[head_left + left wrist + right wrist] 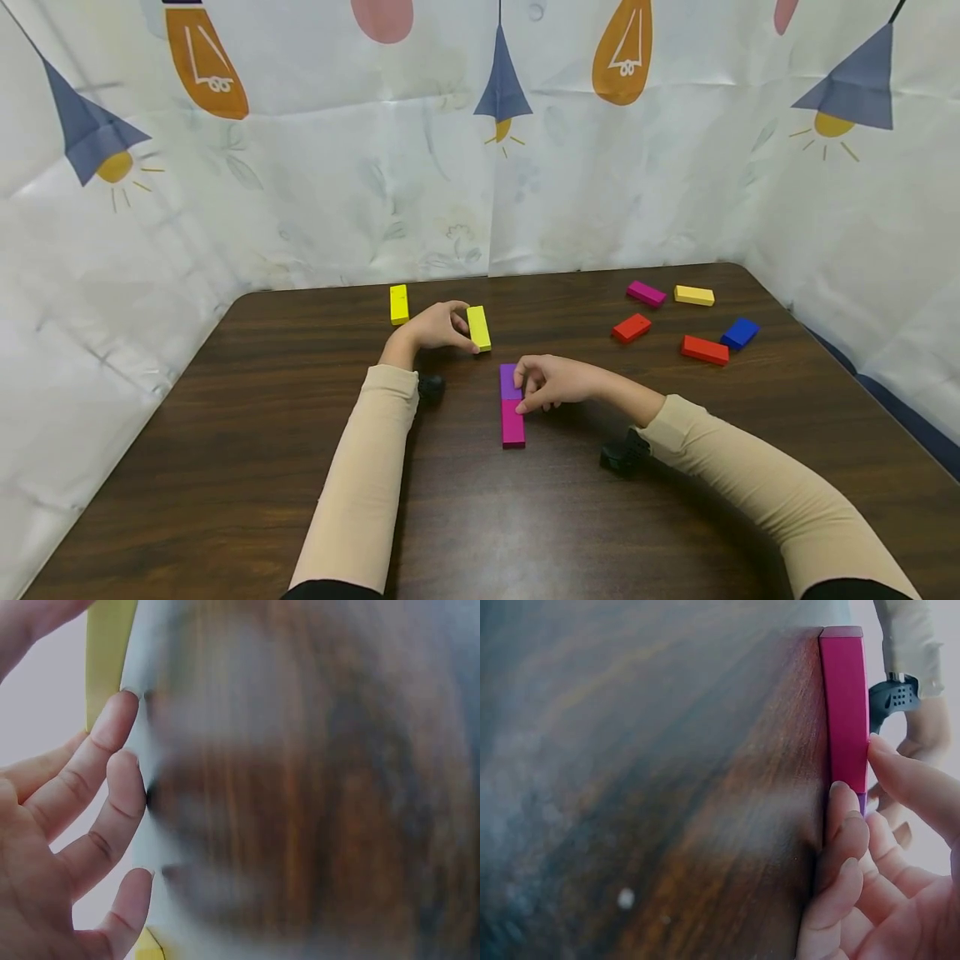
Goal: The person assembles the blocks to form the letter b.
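Note:
Left of centre, my left hand (438, 327) holds a yellow block (478, 328) between thumb and fingers, one near each end of its left side. In the left wrist view, the same yellow block (109, 660) shows beside the fingertips. A purple block (510, 381) and a magenta block (513, 427) lie end to end in a line on the table. My right hand (561, 381) touches them from the right, its index finger at the purple one and its thumb at the magenta one. Up close, the magenta block (845, 712) shows fully, while fingers mostly hide the purple one.
Another yellow block (399, 305) lies beyond my left hand. At the back right are a magenta block (647, 293), a pale yellow block (693, 296), two red blocks (632, 328) and a blue block (740, 333). A patterned curtain (360, 192) hangs behind the dark wooden table (225, 467).

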Demonstrator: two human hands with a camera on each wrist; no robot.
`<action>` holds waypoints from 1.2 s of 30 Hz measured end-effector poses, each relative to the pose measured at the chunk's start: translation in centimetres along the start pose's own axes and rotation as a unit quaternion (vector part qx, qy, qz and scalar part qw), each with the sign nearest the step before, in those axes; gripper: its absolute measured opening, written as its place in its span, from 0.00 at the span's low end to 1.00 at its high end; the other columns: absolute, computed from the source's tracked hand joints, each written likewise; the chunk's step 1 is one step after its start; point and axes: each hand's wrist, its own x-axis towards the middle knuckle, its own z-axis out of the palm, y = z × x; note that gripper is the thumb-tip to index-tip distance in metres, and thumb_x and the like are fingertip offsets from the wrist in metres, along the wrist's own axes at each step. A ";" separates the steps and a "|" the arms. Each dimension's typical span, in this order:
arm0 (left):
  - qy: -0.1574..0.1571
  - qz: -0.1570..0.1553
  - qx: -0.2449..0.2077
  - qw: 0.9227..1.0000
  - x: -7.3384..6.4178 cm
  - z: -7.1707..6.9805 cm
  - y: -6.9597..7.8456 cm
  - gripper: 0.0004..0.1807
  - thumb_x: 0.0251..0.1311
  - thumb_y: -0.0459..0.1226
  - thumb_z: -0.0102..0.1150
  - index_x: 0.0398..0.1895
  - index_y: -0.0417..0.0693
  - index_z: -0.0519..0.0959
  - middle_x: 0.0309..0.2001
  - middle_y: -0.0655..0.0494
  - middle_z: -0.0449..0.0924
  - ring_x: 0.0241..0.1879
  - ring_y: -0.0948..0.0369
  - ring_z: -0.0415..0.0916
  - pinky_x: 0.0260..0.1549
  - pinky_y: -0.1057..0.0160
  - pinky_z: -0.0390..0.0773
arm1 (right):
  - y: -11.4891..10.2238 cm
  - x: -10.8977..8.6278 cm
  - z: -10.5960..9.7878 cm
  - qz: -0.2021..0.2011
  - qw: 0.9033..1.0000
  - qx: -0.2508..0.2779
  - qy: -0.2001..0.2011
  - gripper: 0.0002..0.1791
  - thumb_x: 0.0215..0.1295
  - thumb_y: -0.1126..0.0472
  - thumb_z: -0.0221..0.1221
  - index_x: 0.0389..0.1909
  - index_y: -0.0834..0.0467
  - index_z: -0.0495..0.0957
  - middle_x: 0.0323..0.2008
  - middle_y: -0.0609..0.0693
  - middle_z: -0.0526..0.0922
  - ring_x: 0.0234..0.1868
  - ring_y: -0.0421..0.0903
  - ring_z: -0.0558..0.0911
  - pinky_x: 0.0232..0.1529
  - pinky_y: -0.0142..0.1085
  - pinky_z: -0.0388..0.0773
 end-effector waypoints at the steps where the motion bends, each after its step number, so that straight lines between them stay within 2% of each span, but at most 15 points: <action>1: -0.001 -0.001 0.001 1.000 0.0 0.1 0.2 0.48 0.56 0.39 0.75 0.76 0.35 0.59 0.51 0.42 0.81 0.53 0.49 0.76 0.61 0.51 0.70 | 0.0 0.0 0.0 0.000 1.000 0.000 -0.001 0.16 0.68 0.65 0.66 0.46 0.63 0.69 0.25 0.48 0.81 0.24 0.42 0.75 0.28 0.34 0.70; 7: -0.012 0.003 0.001 1.000 0.5 0.6 0.9 0.49 0.56 0.40 0.75 0.76 0.35 0.59 0.51 0.44 0.80 0.51 0.50 0.76 0.60 0.52 0.71 | 0.1 0.0 0.0 -0.001 1.000 0.004 -0.003 0.15 0.68 0.65 0.66 0.46 0.63 0.69 0.25 0.48 0.81 0.24 0.42 0.75 0.28 0.34 0.70; 16: -0.013 0.005 0.006 1.000 0.9 1.1 1.4 0.48 0.56 0.40 0.75 0.76 0.35 0.60 0.49 0.45 0.81 0.49 0.52 0.76 0.58 0.54 0.72 | 0.1 0.1 0.0 -0.004 1.000 0.006 -0.005 0.15 0.68 0.66 0.65 0.46 0.63 0.69 0.25 0.48 0.81 0.24 0.42 0.76 0.28 0.34 0.70; 25: -0.014 0.006 0.030 0.999 1.4 1.7 2.1 0.48 0.55 0.42 0.76 0.75 0.37 0.62 0.47 0.48 0.82 0.46 0.54 0.77 0.54 0.57 0.74 | -0.1 -0.1 -0.1 -0.003 1.000 0.005 -0.008 0.15 0.68 0.66 0.65 0.47 0.63 0.69 0.25 0.48 0.82 0.24 0.42 0.76 0.28 0.33 0.70; 36: -0.021 0.008 0.043 0.999 1.6 2.0 2.3 0.47 0.54 0.43 0.77 0.75 0.38 0.64 0.45 0.48 0.82 0.45 0.55 0.77 0.52 0.57 0.75 | -0.1 0.0 -0.1 -0.001 1.000 0.004 -0.007 0.15 0.68 0.65 0.65 0.47 0.63 0.69 0.25 0.48 0.82 0.24 0.42 0.76 0.28 0.34 0.70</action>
